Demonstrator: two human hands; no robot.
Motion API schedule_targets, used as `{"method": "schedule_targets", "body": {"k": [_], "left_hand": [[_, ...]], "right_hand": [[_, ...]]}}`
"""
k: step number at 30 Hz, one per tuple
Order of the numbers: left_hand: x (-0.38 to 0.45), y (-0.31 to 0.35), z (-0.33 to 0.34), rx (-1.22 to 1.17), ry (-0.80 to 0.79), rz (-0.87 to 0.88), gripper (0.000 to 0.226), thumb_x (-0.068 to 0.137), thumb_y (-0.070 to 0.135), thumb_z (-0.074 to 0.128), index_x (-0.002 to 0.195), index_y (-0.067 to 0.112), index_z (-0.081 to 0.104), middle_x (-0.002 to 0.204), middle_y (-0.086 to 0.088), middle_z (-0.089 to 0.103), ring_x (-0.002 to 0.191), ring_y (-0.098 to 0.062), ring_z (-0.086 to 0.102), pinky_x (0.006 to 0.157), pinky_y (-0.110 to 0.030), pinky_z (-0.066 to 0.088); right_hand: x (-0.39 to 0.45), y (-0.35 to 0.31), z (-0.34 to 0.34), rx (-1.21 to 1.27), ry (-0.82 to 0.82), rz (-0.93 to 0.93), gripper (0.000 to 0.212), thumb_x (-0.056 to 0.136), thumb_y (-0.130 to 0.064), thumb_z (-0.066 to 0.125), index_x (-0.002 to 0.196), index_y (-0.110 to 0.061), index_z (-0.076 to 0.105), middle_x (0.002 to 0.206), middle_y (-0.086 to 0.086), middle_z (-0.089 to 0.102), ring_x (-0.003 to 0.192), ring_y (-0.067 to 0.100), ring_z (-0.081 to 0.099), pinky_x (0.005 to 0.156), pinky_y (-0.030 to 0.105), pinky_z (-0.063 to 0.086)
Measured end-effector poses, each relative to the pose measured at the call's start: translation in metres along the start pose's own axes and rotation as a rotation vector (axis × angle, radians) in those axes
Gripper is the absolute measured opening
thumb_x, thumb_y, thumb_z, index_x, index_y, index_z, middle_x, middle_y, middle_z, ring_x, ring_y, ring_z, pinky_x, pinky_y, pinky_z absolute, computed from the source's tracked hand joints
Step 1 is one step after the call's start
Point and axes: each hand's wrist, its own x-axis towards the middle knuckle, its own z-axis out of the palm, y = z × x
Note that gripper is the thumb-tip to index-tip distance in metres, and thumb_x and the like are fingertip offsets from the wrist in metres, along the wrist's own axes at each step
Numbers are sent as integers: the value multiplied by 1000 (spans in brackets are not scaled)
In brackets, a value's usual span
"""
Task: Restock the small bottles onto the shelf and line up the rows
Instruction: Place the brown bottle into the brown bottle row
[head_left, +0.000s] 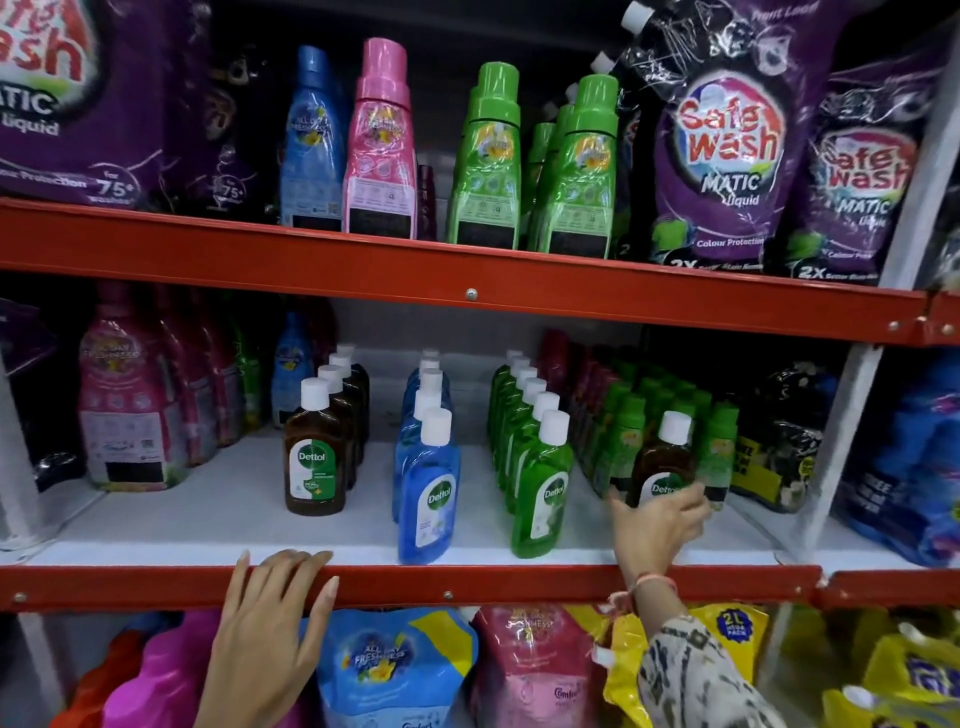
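Note:
On the white middle shelf (218, 514) stand three rows of small white-capped Dettol bottles: a brown row (315, 457) at the left, a blue row (428, 488) in the middle, a green row (540, 488) to the right. My right hand (657, 525) grips a single brown Dettol bottle (662, 462) upright, right of the green row and in front of small green bottles (623, 441). My left hand (275, 613) rests flat with fingers spread on the shelf's red front rail (467, 584), holding nothing.
The upper shelf carries tall blue, pink and green bottles (485, 156) and purple Safe Wash pouches (727, 145). Pink bottles (130, 410) stand at the middle shelf's left, dark pouches (779, 447) at its right. Refill pouches (395, 670) fill the lower shelf. A grey upright (852, 415) stands on the right.

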Motion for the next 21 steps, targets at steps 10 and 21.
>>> {"method": "schedule_targets", "body": {"k": [10,21], "left_hand": [[0,1,5,34,-3,-29,65,97,57,17,114,19,67,106,0,66,110,-21,57,115,-48,25],[-4,-13,-10,54,-83,-35,70,96,56,22,148,12,37,157,-4,35,147,-16,24,123,-37,1]], "right_hand": [[-2,11,-18,90,112,-119,89,65,-25,87,136,2,40,132,26,45,122,45,45,98,52,43],[-129,-93,-24,315,-180,-383,77,56,-48,88,117,-19,51,111,-3,57,99,12,55,84,24,44]]}}
